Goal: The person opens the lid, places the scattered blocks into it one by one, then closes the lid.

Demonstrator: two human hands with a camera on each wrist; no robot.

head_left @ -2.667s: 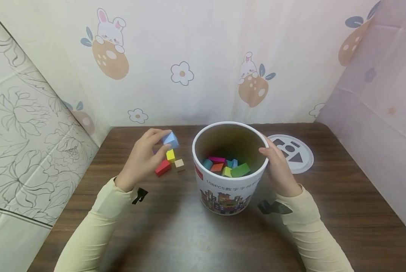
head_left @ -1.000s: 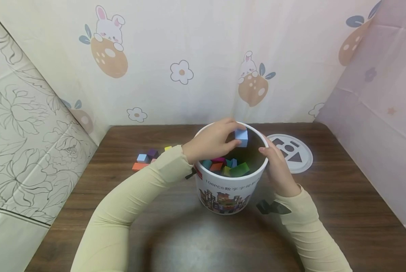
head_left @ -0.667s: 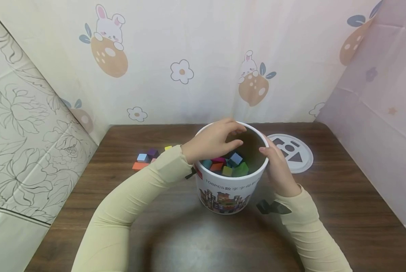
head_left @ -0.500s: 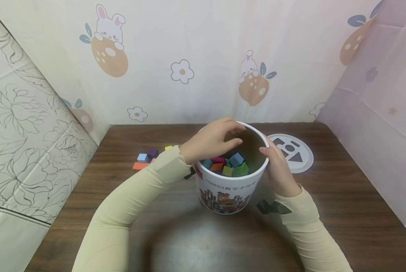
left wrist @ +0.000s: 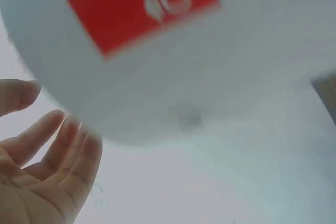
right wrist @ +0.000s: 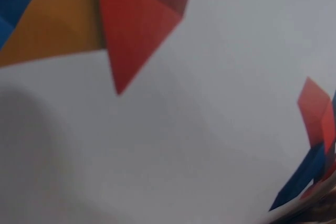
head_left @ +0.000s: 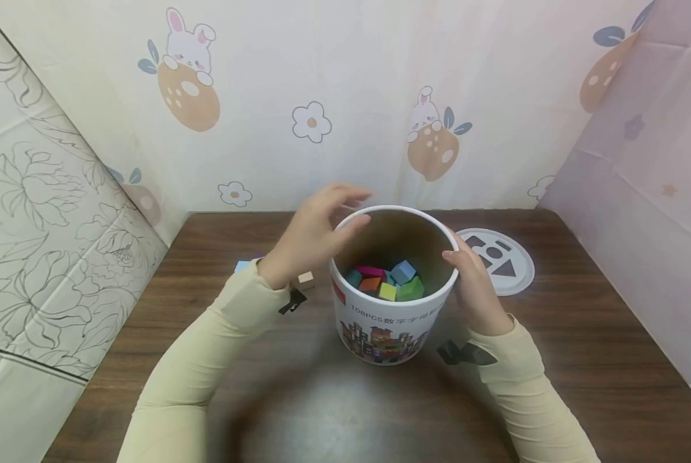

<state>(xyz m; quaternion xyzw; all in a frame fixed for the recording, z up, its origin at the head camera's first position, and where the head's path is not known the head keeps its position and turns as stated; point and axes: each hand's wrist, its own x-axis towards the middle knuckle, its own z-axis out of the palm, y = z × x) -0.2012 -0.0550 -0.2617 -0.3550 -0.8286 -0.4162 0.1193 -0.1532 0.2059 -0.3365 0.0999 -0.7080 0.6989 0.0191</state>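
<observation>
Holding nothing in left grip (head_left: 312,233), relaxed beside white cylindrical printed bucket (head_left: 385,341); can't tell if touching. Clasping bucket's rim w/ right grip (head_left: 475,289). Lying btwn grips, down in bucket: blue cube (head_left: 403,271), yellow squarish block (head_left: 387,292), green block (head_left: 411,289), etc. Nr wrist of left grip: pale squarish block (head_left: 305,280) on dark-brown wood-grain worktop (head_left: 345,411). Beyond right grip: flat white disc (head_left: 515,253) w/ dark geometric shapes.
</observation>
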